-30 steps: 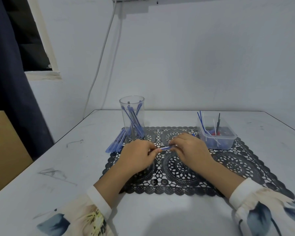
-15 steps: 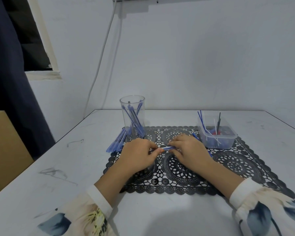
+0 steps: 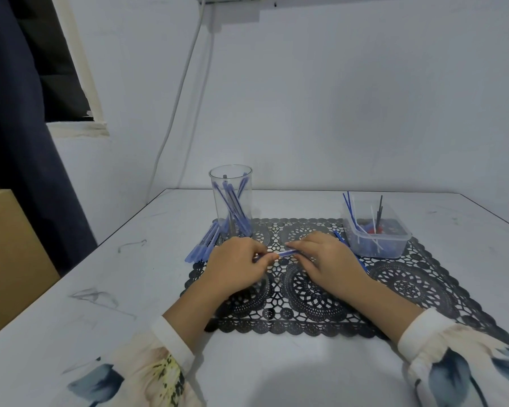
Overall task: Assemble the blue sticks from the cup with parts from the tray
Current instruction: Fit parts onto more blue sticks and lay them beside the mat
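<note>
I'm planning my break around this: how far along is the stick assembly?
Looks done: a pile of blue sticks lies beside the cup, probably finished ones. In hand: the left hand and right hand pinch one blue stick over the black mat. Left: several loose sticks stand in the cup, and the tray holds thin parts.

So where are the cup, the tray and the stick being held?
cup (image 3: 244, 204), head view, clear side wall
tray (image 3: 379, 248), head view, front wall
stick (image 3: 286, 254), head view, its uncovered middle
</note>
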The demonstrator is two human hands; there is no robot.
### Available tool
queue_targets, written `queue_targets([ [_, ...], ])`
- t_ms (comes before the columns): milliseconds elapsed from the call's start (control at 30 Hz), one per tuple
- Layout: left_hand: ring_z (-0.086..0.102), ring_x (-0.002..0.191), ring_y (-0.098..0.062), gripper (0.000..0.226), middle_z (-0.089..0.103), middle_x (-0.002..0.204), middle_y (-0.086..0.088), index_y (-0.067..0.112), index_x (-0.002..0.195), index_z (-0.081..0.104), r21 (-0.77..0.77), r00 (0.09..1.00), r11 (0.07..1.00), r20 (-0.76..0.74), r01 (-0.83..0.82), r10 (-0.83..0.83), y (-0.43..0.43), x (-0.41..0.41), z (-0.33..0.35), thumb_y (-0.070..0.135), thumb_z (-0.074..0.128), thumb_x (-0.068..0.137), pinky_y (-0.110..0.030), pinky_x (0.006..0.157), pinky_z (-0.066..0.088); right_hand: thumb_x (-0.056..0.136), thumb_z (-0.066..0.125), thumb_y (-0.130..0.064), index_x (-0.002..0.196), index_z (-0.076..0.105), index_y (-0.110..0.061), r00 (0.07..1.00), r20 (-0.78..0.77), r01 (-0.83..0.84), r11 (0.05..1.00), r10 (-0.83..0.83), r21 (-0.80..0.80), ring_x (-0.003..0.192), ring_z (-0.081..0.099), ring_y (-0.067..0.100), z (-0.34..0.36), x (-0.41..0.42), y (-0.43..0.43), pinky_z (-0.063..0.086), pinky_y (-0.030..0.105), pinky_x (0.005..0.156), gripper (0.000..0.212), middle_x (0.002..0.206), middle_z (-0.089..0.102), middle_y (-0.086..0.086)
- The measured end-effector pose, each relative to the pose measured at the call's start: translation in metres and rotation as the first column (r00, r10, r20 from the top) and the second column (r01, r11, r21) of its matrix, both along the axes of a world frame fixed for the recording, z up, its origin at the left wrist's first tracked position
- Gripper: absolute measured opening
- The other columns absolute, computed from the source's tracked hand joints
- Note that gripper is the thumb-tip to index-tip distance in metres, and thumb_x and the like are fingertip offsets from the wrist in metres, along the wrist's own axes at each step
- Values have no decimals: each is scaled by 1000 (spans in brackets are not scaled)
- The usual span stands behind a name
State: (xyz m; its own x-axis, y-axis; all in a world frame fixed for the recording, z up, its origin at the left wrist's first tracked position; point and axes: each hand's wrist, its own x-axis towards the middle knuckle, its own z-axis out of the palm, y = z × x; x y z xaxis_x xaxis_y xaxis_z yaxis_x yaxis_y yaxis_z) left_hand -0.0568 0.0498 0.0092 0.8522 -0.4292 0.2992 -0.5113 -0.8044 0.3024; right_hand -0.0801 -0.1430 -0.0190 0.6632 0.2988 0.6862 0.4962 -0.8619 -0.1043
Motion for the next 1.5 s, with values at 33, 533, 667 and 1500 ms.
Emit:
queue_targets([
  [33, 42, 50, -3, 32, 47, 52, 7, 29, 88, 70, -9, 1000, 1000, -9, 3, -3, 0, 0, 0, 50, 47, 91, -21, 50, 31, 75, 61, -16, 96, 73, -12, 1000, 8, -4, 1000, 4, 6, 68, 62, 19, 0, -1, 0, 52, 29, 63, 24, 75, 66, 0],
  [533, 53, 66, -10, 43, 58, 63, 4, 25, 67, 56, 18, 1000, 999, 7, 26, -27, 2, 4, -2, 47, 34, 96, -28, 66, 44, 67, 77, 2, 96, 73, -11, 999, 20, -38, 999, 38, 25, 70, 62, 21, 2, -1, -1, 49, 25, 59, 32, 83, 63, 4],
  [667, 56, 69, -13, 47, 62, 68, 0, 19, 72, 61, 22, 998, 999, 55, 30, -31, 3, 6, -4, 47, 33, 96, -28, 65, 44, 69, 75, 0, 96, 73, -13, 999, -4, -37, 999, 37, 36, 70, 60, 18, 1, 0, -2, 43, 18, 58, 31, 83, 61, 3],
  [1500, 50, 56, -9, 54, 55, 58, 2, 19, 64, 57, 50, 974, 994, 209, -94, 81, 10, 15, -5, 68, 43, 81, -23, 49, 30, 84, 42, -17, 112, 65, -4, 973, -227, 29, 998, -39, -49, 83, 54, 21, 6, -4, 3, 46, 33, 73, 39, 86, 57, 6],
])
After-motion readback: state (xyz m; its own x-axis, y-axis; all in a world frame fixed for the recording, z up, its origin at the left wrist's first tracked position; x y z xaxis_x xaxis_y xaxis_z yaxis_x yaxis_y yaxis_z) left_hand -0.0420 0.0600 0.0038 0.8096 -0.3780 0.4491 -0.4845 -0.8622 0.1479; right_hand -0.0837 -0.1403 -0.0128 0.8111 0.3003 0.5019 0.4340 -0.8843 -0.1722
